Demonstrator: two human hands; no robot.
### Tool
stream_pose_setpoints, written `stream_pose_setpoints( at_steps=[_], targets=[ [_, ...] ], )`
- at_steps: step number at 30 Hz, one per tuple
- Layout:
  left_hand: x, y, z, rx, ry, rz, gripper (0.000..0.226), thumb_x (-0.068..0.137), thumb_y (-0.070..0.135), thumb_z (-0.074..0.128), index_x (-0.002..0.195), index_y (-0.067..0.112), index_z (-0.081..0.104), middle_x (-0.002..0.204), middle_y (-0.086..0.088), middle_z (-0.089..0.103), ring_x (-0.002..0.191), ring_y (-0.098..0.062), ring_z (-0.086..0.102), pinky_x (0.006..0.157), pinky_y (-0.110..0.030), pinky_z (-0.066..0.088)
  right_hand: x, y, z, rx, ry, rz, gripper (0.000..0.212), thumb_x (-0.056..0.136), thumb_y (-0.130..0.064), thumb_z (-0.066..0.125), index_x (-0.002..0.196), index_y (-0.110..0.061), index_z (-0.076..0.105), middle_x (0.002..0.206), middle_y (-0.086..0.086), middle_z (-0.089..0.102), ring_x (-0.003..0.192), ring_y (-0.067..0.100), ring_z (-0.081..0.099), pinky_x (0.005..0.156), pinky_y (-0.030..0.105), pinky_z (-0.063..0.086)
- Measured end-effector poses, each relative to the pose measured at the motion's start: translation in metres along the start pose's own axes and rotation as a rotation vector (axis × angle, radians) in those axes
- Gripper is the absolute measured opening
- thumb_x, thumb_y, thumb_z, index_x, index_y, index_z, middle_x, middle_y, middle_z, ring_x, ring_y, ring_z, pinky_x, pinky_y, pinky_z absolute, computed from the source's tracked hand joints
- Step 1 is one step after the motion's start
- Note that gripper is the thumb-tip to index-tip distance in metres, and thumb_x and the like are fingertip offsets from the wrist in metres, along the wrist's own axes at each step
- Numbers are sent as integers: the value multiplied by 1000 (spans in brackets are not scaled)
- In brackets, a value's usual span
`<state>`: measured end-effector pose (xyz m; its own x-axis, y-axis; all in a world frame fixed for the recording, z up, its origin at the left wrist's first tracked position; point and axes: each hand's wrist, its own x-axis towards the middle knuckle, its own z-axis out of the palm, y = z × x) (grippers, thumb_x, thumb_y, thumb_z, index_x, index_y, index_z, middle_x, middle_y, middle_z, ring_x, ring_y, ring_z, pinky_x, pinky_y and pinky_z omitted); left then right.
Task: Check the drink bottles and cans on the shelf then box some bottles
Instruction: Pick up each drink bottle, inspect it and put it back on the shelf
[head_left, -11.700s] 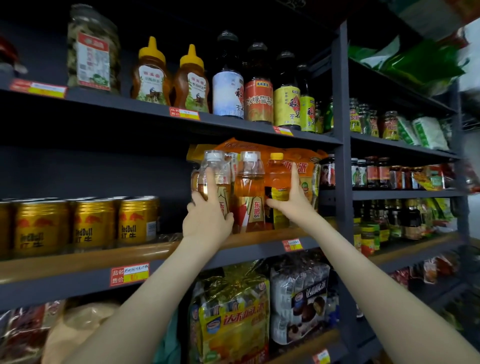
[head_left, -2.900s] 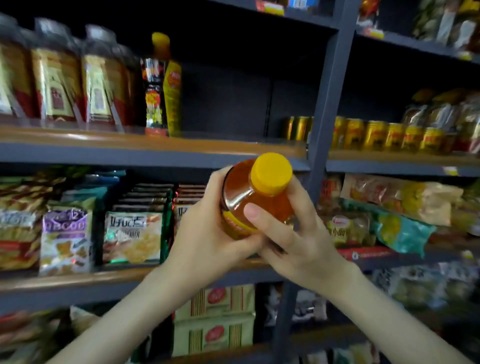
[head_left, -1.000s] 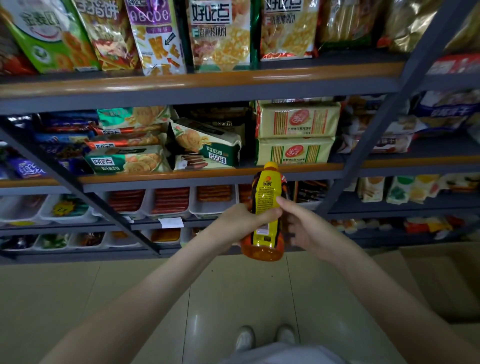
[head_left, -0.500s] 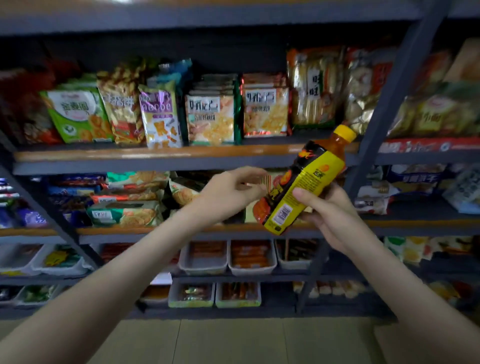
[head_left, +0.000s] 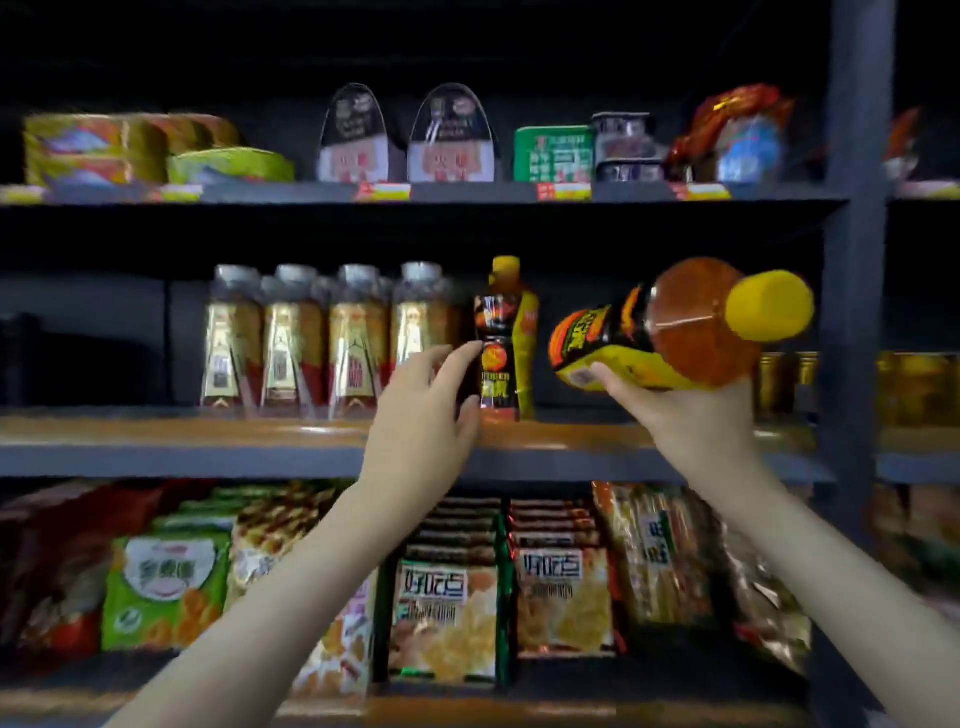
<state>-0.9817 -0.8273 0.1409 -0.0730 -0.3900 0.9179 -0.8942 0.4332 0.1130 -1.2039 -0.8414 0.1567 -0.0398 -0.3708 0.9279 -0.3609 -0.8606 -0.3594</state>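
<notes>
My right hand (head_left: 696, 415) is raised, fingers curled under the tilted yellow-capped bottle (head_left: 675, 338), cap pointing right. My left hand (head_left: 421, 410) reaches forward, fingers spread beside the upright bottle (head_left: 506, 338) on the shelf (head_left: 208, 431).

amber bottle (head_left: 691, 332), yellow cap (head_left: 769, 306), yellow-black label (head_left: 602, 343)

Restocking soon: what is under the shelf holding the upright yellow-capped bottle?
Rows of snack bags. The left forearm covers some; anything behind the front bags is hidden.
</notes>
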Motion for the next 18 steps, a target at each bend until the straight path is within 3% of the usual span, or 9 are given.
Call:
stream_pose_setpoints(
  at_steps=[2, 4, 5, 7, 9, 13, 18],
  targets=[
    [16, -1, 15, 1, 1, 11, 56, 92, 15, 63, 144, 17, 44, 136, -12, 51, 123, -28, 48, 99, -35, 41, 10, 11, 16, -10, 35, 63, 70, 61, -50, 79, 113, -7, 60, 101, -9, 66, 95, -19, 56, 85, 1, 40],
    [27, 1, 30, -32, -16, 14, 62, 94, 21, 61, 149, 20, 34, 141, -11, 46, 128, -27, 44, 102, -34, 40, 13, 19, 28, -24, 44, 115, 72, 63, -32, 86, 123, -25, 46, 104, -18, 58, 92, -25, 50, 80, -5, 35],
    [32, 1, 38, -47, -29, 3, 66, 95, 25, 59, 152, 23, 26, 144, -11, 42, 129, -27, 42, 102, -33, 39, 14, 23, 33, -63, 42, 117, 72, 65, -23, 87, 118, -36, 39, 105, -23, 54, 92, -26, 49, 77, -6, 34],
    [42, 0, 52, -61, -48, -49, 76, 96, 33, 55, 155, 25, 8, 143, -13, 39, 126, -29, 43, 99, -34, 40, 19, 30, 42, -140, 52, 142, 74, 67, -20, 87, 110, -43, 32, 105, -27, 49, 91, -18, 50, 73, -7, 34],
    [49, -2, 62, -75, -74, -118, 83, 96, 39, 51, 154, 26, -7, 136, -16, 43, 116, -31, 50, 91, -33, 42, 27, 35, 48, -168, 66, 174, 75, 69, -26, 86, 114, -39, 28, 106, -21, 50, 96, -3, 51, 73, -2, 37],
    [55, -6, 74, -46, -131, -121, 88, 98, 41, 47, 149, 31, -24, 124, -14, 52, 94, -27, 60, 70, -26, 43, 45, 39, 58, -234, 35, 293, 78, 73, -34, 83, 127, -25, 27, 117, 1, 53, 111, 22, 55, 82, 26, 42],
    [63, -7, 74, -40, -136, -122, 91, 97, 40, 50, 148, 32, -25, 103, -8, 60, 79, -22, 60, 62, -27, 40, 72, 41, 69, -248, -97, 450, 102, 75, -36, 81, 143, -28, 6, 124, 2, 53, 103, 22, 57, 84, 33, 46]
  ],
)
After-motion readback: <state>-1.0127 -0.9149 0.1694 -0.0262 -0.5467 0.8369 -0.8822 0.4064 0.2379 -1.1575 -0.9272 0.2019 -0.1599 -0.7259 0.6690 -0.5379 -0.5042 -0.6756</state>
